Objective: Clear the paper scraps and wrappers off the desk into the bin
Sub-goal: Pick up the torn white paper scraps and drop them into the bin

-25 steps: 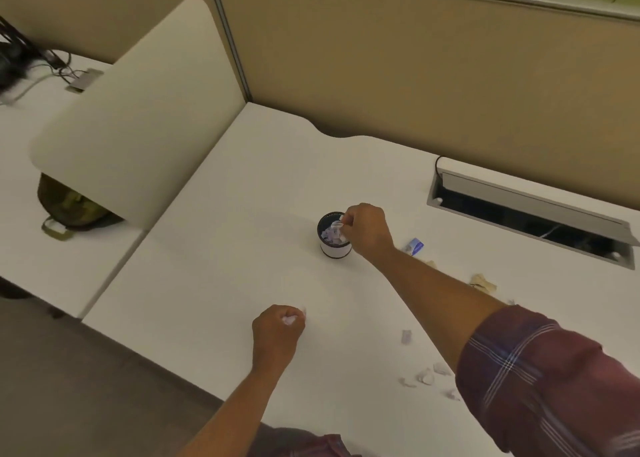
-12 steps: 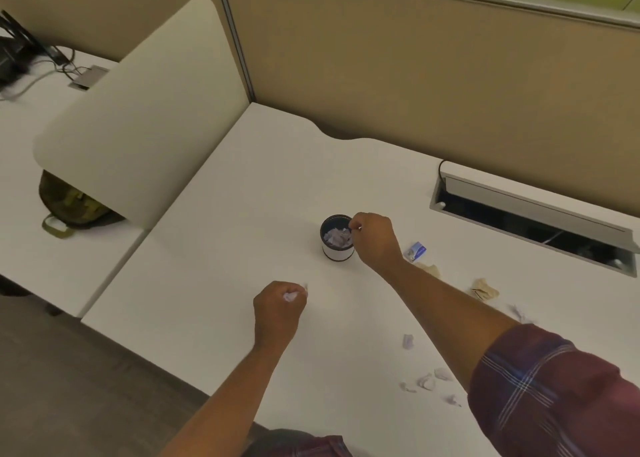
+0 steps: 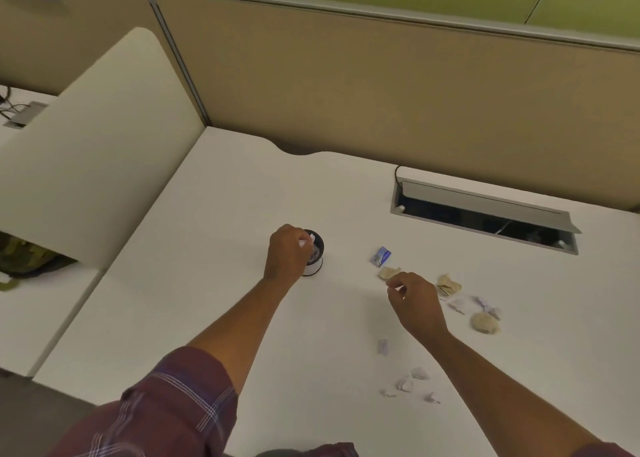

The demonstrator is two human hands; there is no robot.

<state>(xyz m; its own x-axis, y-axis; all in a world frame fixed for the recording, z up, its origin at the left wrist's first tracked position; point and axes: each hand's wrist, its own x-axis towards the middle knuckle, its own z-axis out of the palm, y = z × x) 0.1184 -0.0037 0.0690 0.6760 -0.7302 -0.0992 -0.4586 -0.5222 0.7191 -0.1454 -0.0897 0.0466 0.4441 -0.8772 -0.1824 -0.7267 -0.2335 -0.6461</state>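
Our left hand [image 3: 289, 254] has moved to the bin [image 3: 314, 256], grip pinching a white scrap [image 3: 309, 241] over its rim. Right hand [image 3: 415, 302] has left the bin, fingers curled, apparently empty, beside tan wads [image 3: 388, 272]. More scraps [image 3: 412, 382] lie on the desk [image 3: 207, 249].

Dim warm light, soft blur, wide-angle edge distortion.
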